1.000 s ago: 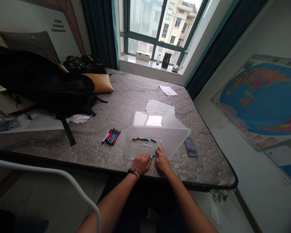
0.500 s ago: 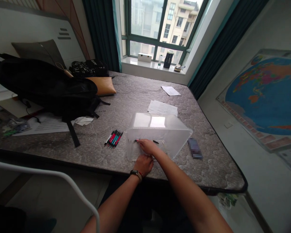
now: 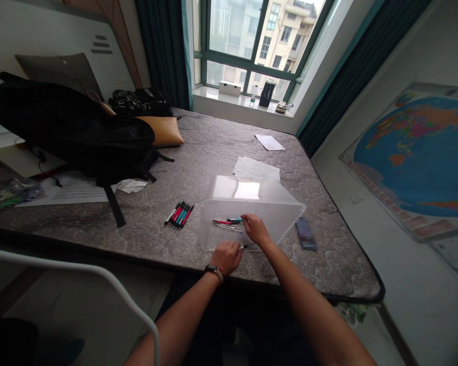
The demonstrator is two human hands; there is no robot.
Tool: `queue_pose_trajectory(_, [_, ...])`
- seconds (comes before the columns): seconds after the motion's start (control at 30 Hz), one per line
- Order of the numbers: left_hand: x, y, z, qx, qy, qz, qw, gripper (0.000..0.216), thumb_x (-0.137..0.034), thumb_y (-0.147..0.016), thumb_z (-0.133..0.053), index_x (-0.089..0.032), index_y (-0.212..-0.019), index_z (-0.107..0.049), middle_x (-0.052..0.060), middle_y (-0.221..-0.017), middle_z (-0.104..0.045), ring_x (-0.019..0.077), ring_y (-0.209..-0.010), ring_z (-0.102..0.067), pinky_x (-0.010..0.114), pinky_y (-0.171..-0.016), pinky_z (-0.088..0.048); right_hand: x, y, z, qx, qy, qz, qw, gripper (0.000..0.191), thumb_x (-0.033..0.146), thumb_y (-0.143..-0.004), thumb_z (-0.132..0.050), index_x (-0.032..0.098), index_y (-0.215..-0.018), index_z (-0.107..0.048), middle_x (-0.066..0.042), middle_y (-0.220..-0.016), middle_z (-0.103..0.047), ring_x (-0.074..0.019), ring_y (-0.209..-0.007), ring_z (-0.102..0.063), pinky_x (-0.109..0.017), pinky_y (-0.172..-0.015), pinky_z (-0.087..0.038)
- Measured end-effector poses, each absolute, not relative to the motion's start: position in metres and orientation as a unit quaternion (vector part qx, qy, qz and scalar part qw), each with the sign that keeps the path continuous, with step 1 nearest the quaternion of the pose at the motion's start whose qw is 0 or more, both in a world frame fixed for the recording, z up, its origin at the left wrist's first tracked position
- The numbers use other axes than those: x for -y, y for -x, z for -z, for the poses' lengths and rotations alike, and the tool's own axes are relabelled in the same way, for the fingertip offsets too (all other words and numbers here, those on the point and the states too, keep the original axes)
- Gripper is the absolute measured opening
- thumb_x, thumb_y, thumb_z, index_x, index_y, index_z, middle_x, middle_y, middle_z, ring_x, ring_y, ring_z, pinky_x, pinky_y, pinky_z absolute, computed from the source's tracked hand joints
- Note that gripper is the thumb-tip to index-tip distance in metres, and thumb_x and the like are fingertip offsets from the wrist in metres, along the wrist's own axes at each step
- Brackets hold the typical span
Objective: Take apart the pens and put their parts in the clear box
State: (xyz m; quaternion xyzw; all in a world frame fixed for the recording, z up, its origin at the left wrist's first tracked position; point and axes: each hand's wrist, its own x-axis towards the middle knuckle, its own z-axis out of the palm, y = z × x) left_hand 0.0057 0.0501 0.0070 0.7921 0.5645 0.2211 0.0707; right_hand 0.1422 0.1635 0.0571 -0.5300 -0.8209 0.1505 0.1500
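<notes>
A clear plastic box (image 3: 286,216) stands in front of me on the patterned mattress, its open side towards me. My right hand (image 3: 256,230) reaches inside it, its fingers pinched on the right end of a teal-and-black pen (image 3: 234,220). A red-and-black pen (image 3: 222,222) and some thin, pale sticks (image 3: 229,227) lie just left of those fingertips. My left hand (image 3: 225,258) is closed at the box's front edge. The end of a dark pen with a white part (image 3: 244,247) pokes out at its fingertips; the rest is hidden.
Several pens (image 3: 179,215) lie side by side left of the box. A blurred dark-blue item (image 3: 306,234) lies to its right. Papers (image 3: 256,169) are behind it. A black backpack (image 3: 72,132) and a tan pouch (image 3: 162,130) occupy the left. A white curved bar (image 3: 99,274) crosses the lower left.
My right hand has moved right inside the box, from the pens' left end to the right end. Pens it covered now show. A pen end now shows at my left fingertips; that hand stayed put.
</notes>
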Motion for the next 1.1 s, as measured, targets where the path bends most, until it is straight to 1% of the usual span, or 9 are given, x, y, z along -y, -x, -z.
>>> queue_pose_trajectory(0.07, [-0.05,-0.005,-0.007,-0.564,-0.793,-0.221,0.07,0.017,-0.028,-0.094,-0.045,-0.021,-0.09,-0.06,0.006,-0.085,-0.065,0.0212,-0.087,-0.059,0.034,-0.078,-0.04,-0.167,-0.142,-0.061,0.822,0.526,-0.153,0.152,0.03,0.017,-0.095,-0.043,0.018,-0.114,-0.066,-0.009,-0.114,-0.069,-0.0183,-0.109,-0.06,-0.03,-0.099,-0.04])
queue_pose_trajectory(0.23, [-0.05,-0.005,-0.005,-0.565,-0.792,-0.223,0.067,0.018,-0.029,-0.095,-0.045,-0.021,-0.089,-0.06,0.006,-0.085,-0.065,0.0216,-0.086,-0.058,0.034,-0.078,-0.04,-0.181,-0.13,-0.066,0.832,0.518,-0.16,0.121,0.031,0.013,-0.093,-0.045,0.018,-0.114,-0.066,-0.008,-0.114,-0.07,-0.0162,-0.107,-0.062,-0.024,-0.096,-0.041])
queue_pose_trajectory(0.4, [-0.05,-0.006,-0.005,-0.57,-0.786,-0.225,0.082,0.017,-0.027,-0.094,-0.046,-0.021,-0.09,-0.06,0.007,-0.085,-0.065,0.0217,-0.088,-0.059,0.034,-0.079,-0.04,-0.186,-0.131,-0.058,0.829,0.531,-0.164,0.065,0.032,0.007,-0.087,-0.047,0.018,-0.104,-0.071,-0.008,-0.106,-0.073,-0.0179,-0.101,-0.065,-0.023,-0.09,-0.042])
queue_pose_trajectory(0.53, [-0.051,-0.005,-0.006,-0.571,-0.787,-0.217,0.082,0.018,-0.028,-0.094,-0.044,-0.021,-0.089,-0.06,0.007,-0.086,-0.065,0.0219,-0.088,-0.059,0.035,-0.079,-0.04,-0.183,-0.139,-0.051,0.822,0.545,-0.164,0.031,0.027,0.01,-0.087,-0.05,0.018,-0.101,-0.072,-0.009,-0.105,-0.072,-0.0192,-0.1,-0.064,-0.024,-0.088,-0.042])
queue_pose_trajectory(0.67, [-0.051,-0.005,-0.005,-0.569,-0.79,-0.218,0.074,0.018,-0.029,-0.095,-0.044,-0.021,-0.089,-0.059,0.007,-0.084,-0.065,0.0219,-0.088,-0.058,0.034,-0.078,-0.04,-0.178,-0.14,-0.049,0.824,0.542,-0.164,0.018,0.025,0.009,-0.084,-0.053,0.017,-0.099,-0.071,-0.009,-0.104,-0.071,-0.0186,-0.1,-0.063,-0.024,-0.088,-0.04])
queue_pose_trajectory(0.83, [-0.051,-0.005,-0.005,-0.565,-0.792,-0.221,0.067,0.017,-0.029,-0.095,-0.044,-0.021,-0.088,-0.058,0.006,-0.083,-0.064,0.0221,-0.086,-0.058,0.034,-0.077,-0.039,-0.174,-0.13,-0.051,0.843,0.509,-0.172,0.005,0.016,0.018,-0.082,-0.06,0.02,-0.093,-0.071,-0.005,-0.098,-0.07,-0.0172,-0.091,-0.063,-0.023,-0.081,-0.041])
queue_pose_trajectory(0.9, [-0.051,-0.005,-0.006,-0.565,-0.792,-0.221,0.062,0.018,-0.029,-0.095,-0.044,-0.021,-0.088,-0.058,0.006,-0.083,-0.064,0.0223,-0.086,-0.058,0.034,-0.076,-0.039,-0.174,-0.124,-0.052,0.85,0.498,-0.174,0.001,0.016,0.02,-0.082,-0.062,0.021,-0.094,-0.071,-0.005,-0.098,-0.07,-0.0171,-0.089,-0.063,-0.023,-0.078,-0.041])
queue_pose_trajectory(0.97, [-0.051,-0.005,-0.007,-0.565,-0.793,-0.221,0.058,0.018,-0.029,-0.095,-0.044,-0.021,-0.087,-0.058,0.006,-0.083,-0.064,0.0225,-0.085,-0.058,0.035,-0.076,-0.039,-0.173,-0.119,-0.051,0.854,0.491,-0.173,-0.002,0.017,0.02,-0.081,-0.062,0.021,-0.095,-0.071,-0.006,-0.099,-0.07,-0.0175,-0.089,-0.063,-0.023,-0.076,-0.041])
queue_pose_trajectory(1.1, [-0.05,-0.005,-0.007,-0.566,-0.791,-0.224,0.056,0.019,-0.029,-0.095,-0.044,-0.021,-0.087,-0.059,0.006,-0.083,-0.064,0.0224,-0.085,-0.058,0.034,-0.075,-0.039,-0.174,-0.114,-0.048,0.857,0.486,-0.171,-0.009,0.015,0.019,-0.083,-0.058,0.02,-0.091,-0.071,-0.008,-0.098,-0.07,-0.0179,-0.088,-0.063,-0.023,-0.075,-0.04])
